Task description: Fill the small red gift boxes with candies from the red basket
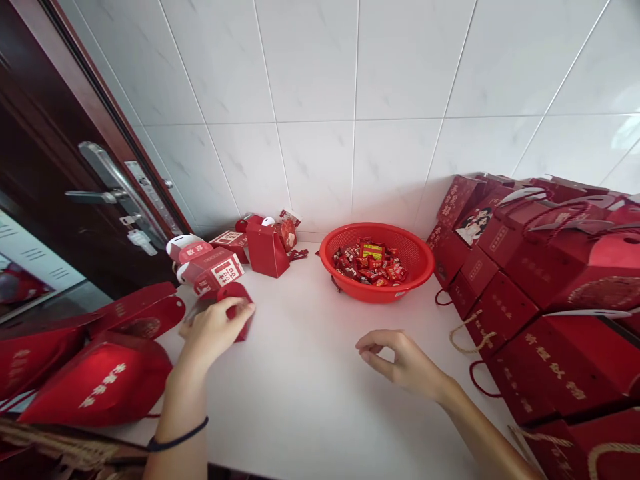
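Observation:
My left hand (213, 330) is closed around a small red box (243, 325) at the left of the white table. Its fingers are partly hidden, and the box's rounded top rises beside the thumb. Over the middle right hovers my right hand (400, 363), loosely curled, thumb and index finger slightly apart, with nothing visible between them. Beyond it stands a red plastic colander (420, 270) holding many small red-wrapped sweets (373, 261). Behind my left hand, a red box with white lettering (220, 272) lies on its side, near an upright plain red box (267, 250).
Stacked red gift boxes (505, 300) with rope handles line the right side. More red boxes (107, 380) lie along the left edge. A tiled wall (315, 173) closes off the back. A dark door (45, 133) with a metal handle stands at the left.

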The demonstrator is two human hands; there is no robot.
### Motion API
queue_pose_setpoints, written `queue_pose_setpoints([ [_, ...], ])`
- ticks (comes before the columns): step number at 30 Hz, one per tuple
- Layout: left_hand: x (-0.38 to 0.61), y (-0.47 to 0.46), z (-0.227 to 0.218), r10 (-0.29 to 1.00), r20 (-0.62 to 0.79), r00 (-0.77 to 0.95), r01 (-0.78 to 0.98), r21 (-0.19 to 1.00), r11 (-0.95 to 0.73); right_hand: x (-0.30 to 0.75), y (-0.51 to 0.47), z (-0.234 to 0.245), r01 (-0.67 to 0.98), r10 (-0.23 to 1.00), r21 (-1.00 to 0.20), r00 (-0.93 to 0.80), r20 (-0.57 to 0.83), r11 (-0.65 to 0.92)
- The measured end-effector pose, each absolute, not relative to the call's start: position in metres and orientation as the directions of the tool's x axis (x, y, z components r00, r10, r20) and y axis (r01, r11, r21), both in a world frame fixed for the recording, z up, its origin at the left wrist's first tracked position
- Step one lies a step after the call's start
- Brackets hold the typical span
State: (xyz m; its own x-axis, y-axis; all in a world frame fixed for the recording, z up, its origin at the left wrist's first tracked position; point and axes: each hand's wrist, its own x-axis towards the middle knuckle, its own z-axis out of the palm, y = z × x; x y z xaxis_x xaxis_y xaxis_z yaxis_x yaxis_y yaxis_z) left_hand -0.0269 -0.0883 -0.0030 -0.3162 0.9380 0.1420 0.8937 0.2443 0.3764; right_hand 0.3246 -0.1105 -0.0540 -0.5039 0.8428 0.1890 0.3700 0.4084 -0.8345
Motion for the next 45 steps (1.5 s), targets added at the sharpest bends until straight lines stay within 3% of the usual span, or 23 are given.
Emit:
queue_pose_setpoints([
  [2,0.000,-0.101,0.000,0.986,0.078,-0.148,0.898,0.429,0.101,0.323,-0.107,-0.055,0.353,0.857,-0.838,-0.460,0.232,0.416],
  [4,0.029,-0.113,0.001,0.982,0.095,0.165,0.854,0.484,-0.190,0.323,-0.104,-0.057,0.328,0.880,-0.843,-0.366,0.304,0.427],
  [7,0.069,-0.126,0.001,0.840,0.107,0.533,0.710,0.484,-0.512,0.324,-0.102,-0.059,0.309,0.875,-0.821,-0.235,0.423,0.480],
  [11,0.105,-0.130,0.002,0.657,0.088,0.749,0.529,0.519,-0.672,0.332,-0.103,-0.055,0.258,0.854,-0.819,-0.245,0.458,0.513],
  [14,0.114,-0.127,0.004,0.638,0.119,0.761,0.468,0.580,-0.667,0.340,-0.106,-0.052,0.211,0.856,-0.848,-0.310,0.414,0.486],
  [18,0.116,-0.120,0.002,0.708,0.141,0.692,0.468,0.659,-0.589,0.349,-0.108,-0.050,0.186,0.835,-0.856,-0.393,0.385,0.482],
  [23,0.119,-0.111,-0.006,0.758,0.188,0.624,0.501,0.648,-0.574,0.348,-0.111,-0.049,0.245,0.782,-0.806,-0.501,0.371,0.539],
  [28,0.121,-0.104,-0.010,0.711,0.123,0.692,0.502,0.626,-0.597,0.340,-0.117,-0.046,0.369,0.751,-0.715,-0.573,0.329,0.594],
  [36,0.125,-0.096,0.000,0.632,0.230,0.740,0.442,0.541,-0.716,0.342,-0.120,-0.040,0.395,0.801,-0.725,-0.474,0.365,0.564],
  [41,0.124,-0.095,-0.001,0.688,0.295,0.663,0.547,0.436,-0.715,0.348,-0.117,-0.044,0.425,0.826,-0.709,-0.319,0.465,0.563],
  [45,0.117,-0.096,0.000,0.711,0.332,0.620,0.623,0.343,-0.703,0.353,-0.116,-0.045,0.461,0.857,-0.723,-0.288,0.427,0.515],
])
